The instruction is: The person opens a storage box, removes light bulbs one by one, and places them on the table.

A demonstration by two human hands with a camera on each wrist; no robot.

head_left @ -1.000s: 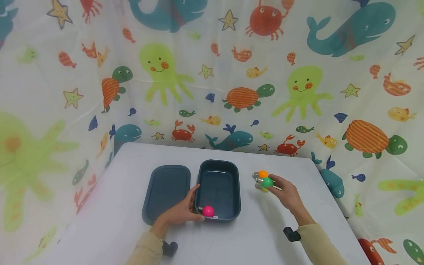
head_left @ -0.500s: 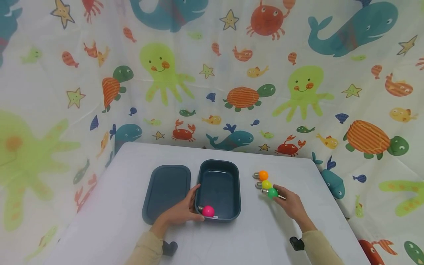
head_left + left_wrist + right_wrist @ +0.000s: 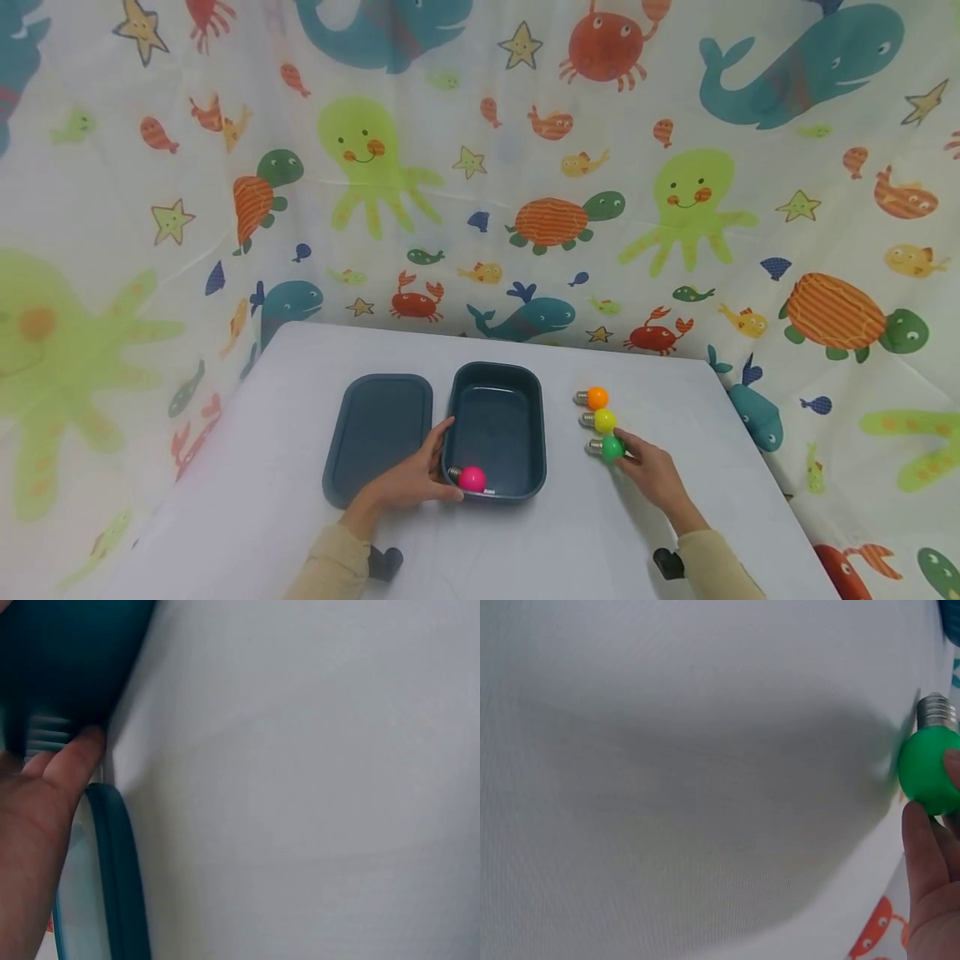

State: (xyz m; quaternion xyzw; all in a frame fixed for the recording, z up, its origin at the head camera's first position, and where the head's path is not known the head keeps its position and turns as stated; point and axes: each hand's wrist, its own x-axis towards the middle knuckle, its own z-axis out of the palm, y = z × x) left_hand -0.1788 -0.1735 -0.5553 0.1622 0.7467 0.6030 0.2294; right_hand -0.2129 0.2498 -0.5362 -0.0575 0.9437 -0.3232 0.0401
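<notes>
1. right hand (image 3: 654, 473) has its grip pinched on the green bulb (image 3: 612, 447), fingertips round the globe, bulb low at the worktop (image 3: 615, 533); metal screw base points left toward the box.
2. right wrist view: green bulb (image 3: 928, 778) at the right edge, fingers (image 3: 924, 855) on its globe, base pointing away from the hand.
3. green bulb is the nearest of a row of three: yellow bulb (image 3: 603, 420) just behind it, orange bulb (image 3: 596, 397) furthest back, all right of the box.
4. left hand (image 3: 411, 479) grips the near left rim of the dark teal box (image 3: 534, 417), thumb along the left wall.
5. pink bulb (image 3: 471, 478) lies inside the box at its near left corner, just by the left fingers.
6. teal lid (image 3: 375, 433) flat on the worktop, just left of the box.
7. left wrist view: thumb (image 3: 71, 759) against the box wall, lid edge below it.
</notes>
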